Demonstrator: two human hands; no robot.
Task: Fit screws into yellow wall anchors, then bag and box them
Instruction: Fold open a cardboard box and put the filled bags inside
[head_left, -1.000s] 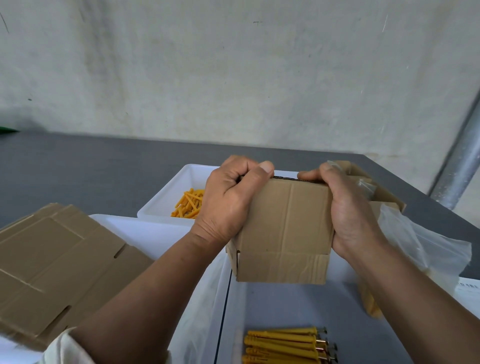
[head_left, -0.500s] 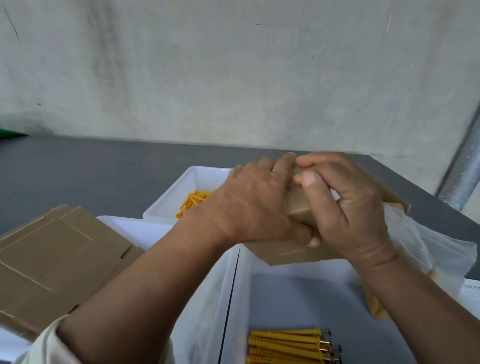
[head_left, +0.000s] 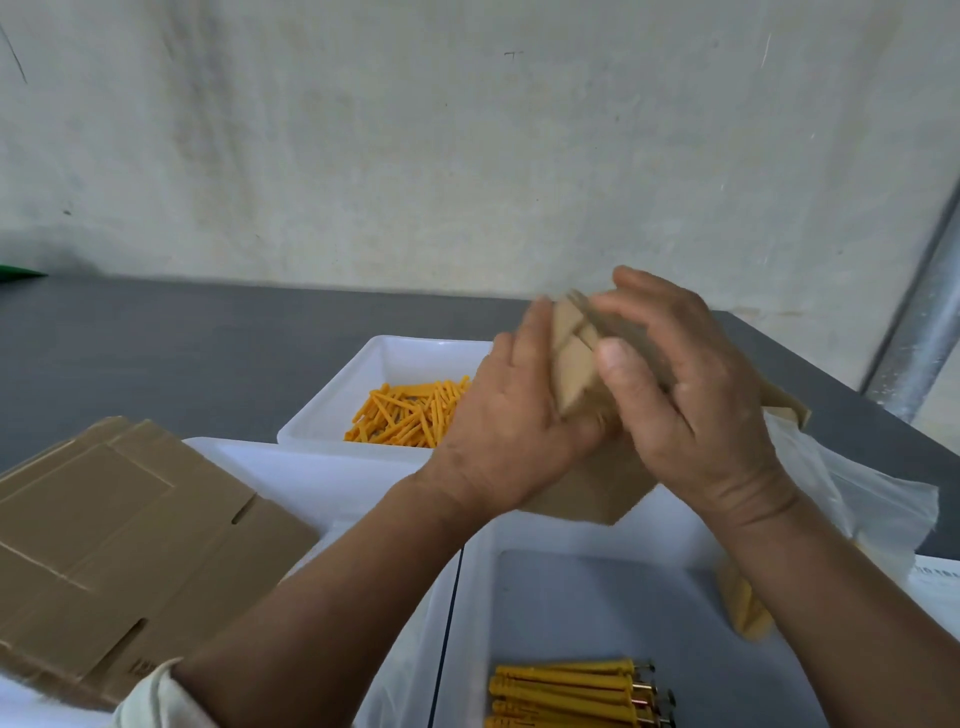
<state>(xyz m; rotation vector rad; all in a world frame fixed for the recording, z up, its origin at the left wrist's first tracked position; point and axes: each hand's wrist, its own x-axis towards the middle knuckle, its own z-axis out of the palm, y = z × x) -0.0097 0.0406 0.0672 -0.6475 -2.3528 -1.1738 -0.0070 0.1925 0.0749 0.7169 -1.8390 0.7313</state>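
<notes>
A small brown cardboard box (head_left: 587, 488) is raised and tilted, flaps folded in. Yellow plastic anchors with screws fitted (head_left: 566, 693) lie in a neat row; loose orange-yellow anchors (head_left: 410, 413) lie heaped beyond.

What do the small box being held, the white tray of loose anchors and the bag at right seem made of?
Small box: likely cardboard, matte brown, with stiff folded flaps; blurred here. White tray: probably moulded plastic, smooth and faintly glossy, rounded rim. Bag: thin plastic film, translucent, crumpled, with shiny creases.
</notes>
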